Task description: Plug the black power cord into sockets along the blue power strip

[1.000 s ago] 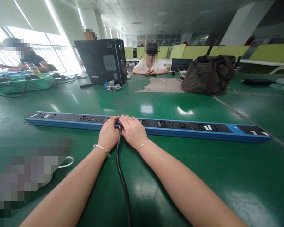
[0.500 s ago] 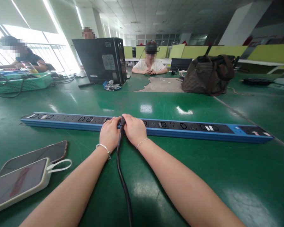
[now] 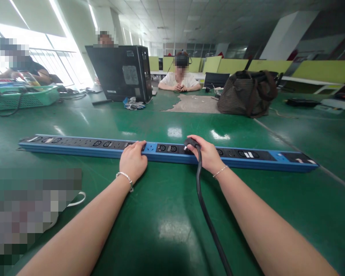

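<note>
Blue power strip (image 3: pixel 172 157) lying crosswise on the green worktop (image 3: pixel 103 120). Right hand (image 3: pixel 207 153): fingers closed around the black plug (image 3: pixel 192 143), which is held at the strip, right of the blue socket (image 3: pixel 151 148), with a prong exposed; its cord (image 3: pixel 206 207) trails toward the viewer. Left hand (image 3: pixel 132 161): fingers bent over the strip, touching it just left of that socket; how firmly they grip cannot be told.

Left hand (image 3: pixel 133 161) lies across strip (image 3: pixel 172 157), beside blue socket (image 3: pixel 151 147). Right hand (image 3: pixel 207 154) grips plug (image 3: pixel 192 142) (metal prongs (image 3: pixel 185 147) showing) above strip; cord (image 3: pixel 207 214) trails nearward. Bag (image 3: pixel 241 96) stands beyond, on table (image 3: pixel 149 124).
</note>
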`<action>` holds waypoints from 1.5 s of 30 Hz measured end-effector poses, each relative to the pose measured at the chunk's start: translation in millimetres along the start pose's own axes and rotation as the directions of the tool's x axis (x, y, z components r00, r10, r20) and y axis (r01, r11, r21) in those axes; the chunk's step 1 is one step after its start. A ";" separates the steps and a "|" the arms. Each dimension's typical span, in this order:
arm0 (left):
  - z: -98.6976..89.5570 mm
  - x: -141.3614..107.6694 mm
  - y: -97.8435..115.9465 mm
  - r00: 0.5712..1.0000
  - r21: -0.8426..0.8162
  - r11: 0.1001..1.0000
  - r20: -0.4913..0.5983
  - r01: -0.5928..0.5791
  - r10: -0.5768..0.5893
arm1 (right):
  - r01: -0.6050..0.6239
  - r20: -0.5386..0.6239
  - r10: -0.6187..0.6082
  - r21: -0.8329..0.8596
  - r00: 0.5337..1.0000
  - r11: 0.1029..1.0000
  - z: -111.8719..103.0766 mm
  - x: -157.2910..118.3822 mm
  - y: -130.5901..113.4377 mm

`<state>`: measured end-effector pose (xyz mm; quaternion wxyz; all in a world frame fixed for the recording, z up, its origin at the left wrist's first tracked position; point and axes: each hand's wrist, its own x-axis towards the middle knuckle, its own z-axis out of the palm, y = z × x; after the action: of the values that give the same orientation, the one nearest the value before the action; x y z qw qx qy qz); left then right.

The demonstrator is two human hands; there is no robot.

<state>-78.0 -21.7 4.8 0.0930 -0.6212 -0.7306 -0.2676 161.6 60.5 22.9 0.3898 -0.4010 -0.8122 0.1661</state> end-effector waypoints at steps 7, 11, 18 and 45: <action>0.5 -0.2 -1.0 1.000 -0.003 1.000 0.004 -0.008 0.008 | 0.010 0.033 -0.008 -0.055 0.999 0.998 0.5 -5.1 3.7; 1.9 -0.6 -1.8 1.000 -0.002 1.000 -0.009 -0.023 0.023 | 0.031 0.059 -0.024 -0.125 0.998 0.992 3.3 -2.3 -0.6; 2.9 0.1 -3.3 1.000 -0.010 1.000 -0.005 -0.026 0.026 | 0.116 0.113 -0.092 -0.232 0.989 0.966 5.7 -1.2 -4.5; 0.9 -0.8 -0.1 0.999 0.007 0.999 0.003 -0.032 0.032 | 0.153 0.087 -0.126 -0.546 0.988 0.824 9.3 -13.5 -21.3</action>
<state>-77.8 -22.0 3.6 0.0982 -0.6328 -0.7218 -0.2626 148.4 37.1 22.6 0.2499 -0.4316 -0.8617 -0.0941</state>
